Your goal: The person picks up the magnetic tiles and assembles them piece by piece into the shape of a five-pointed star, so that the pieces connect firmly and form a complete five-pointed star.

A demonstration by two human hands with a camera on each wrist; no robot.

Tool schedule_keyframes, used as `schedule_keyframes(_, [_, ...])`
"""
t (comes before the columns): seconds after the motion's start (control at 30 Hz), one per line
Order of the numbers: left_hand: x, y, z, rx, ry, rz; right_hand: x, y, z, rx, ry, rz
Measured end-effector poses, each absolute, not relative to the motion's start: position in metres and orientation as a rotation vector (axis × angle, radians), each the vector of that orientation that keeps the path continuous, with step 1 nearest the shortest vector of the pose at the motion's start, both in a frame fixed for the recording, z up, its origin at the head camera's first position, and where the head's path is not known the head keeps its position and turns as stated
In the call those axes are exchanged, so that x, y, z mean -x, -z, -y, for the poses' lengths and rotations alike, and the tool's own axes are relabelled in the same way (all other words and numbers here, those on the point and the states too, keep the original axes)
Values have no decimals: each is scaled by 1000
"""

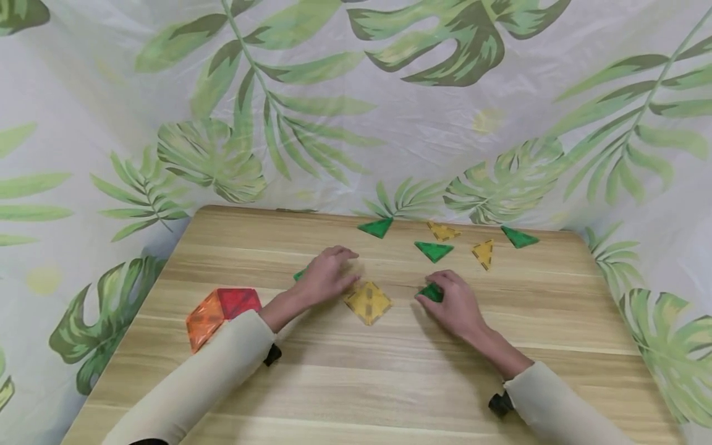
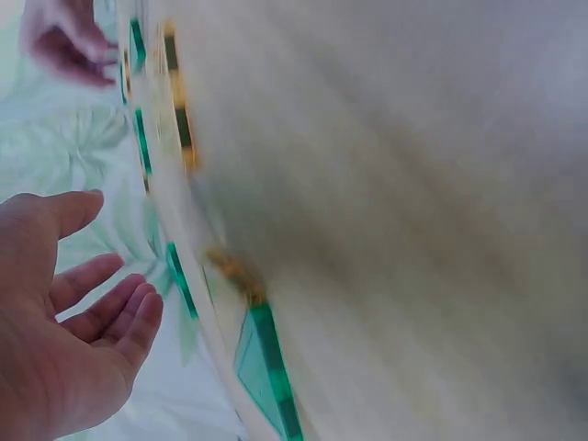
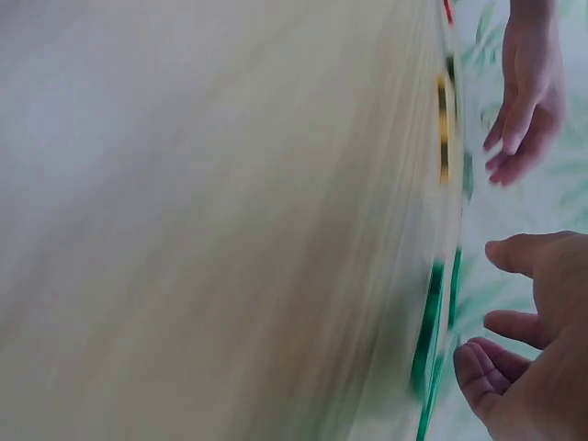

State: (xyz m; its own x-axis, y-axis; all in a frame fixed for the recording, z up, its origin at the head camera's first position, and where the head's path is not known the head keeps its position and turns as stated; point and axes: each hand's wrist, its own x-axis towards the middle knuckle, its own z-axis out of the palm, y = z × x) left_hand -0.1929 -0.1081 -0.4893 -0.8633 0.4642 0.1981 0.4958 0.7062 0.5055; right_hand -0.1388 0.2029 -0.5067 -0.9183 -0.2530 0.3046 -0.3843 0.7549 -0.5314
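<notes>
Yellow triangular tiles [image 1: 369, 304] lie together as a square on the table between the two hands. My left hand [image 1: 328, 275] hovers just left of them, holding nothing, its thumb and fingers apart in the left wrist view. A green triangular tile [image 1: 299, 274] is partly hidden behind that hand. To the right of the yellow square, my right hand [image 1: 455, 303] reaches over another green triangular tile [image 1: 431, 292]. Its thumb and fingers stand apart around this tile, and the right wrist view shows the tile [image 3: 427, 331] at the tabletop, clear of the fingertips.
Joined orange tiles [image 1: 207, 318] and red tiles [image 1: 239, 301] lie at the left, partly behind the left sleeve. Toward the back lie green triangles [image 1: 434, 250] and yellow triangles [image 1: 484, 254]. A leaf-patterned cloth [image 1: 311, 93] hangs behind the wooden table [image 1: 356, 395].
</notes>
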Motion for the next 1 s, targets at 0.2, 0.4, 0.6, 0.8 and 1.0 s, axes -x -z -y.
schedule_keyframes(0.2, [225,490,106,667,892,2886,155,508,-259,-460,-862,2705])
schedule_keyframes(0.4, [251,491,100,602,894,2935,177,507,-319,-490,-781,2695])
schedule_keyframes(0.6, [267,498,95,556,950,2965,198,502,-372,-431,-746,2783])
schedule_keyframes(0.8, [278,507,81,585,1005,2939,211,505,-408,-307,-828,2879])
schedule_keyframes(1.0, [283,511,67,600,1028,2928,220,510,-420,-235,-853,2960])
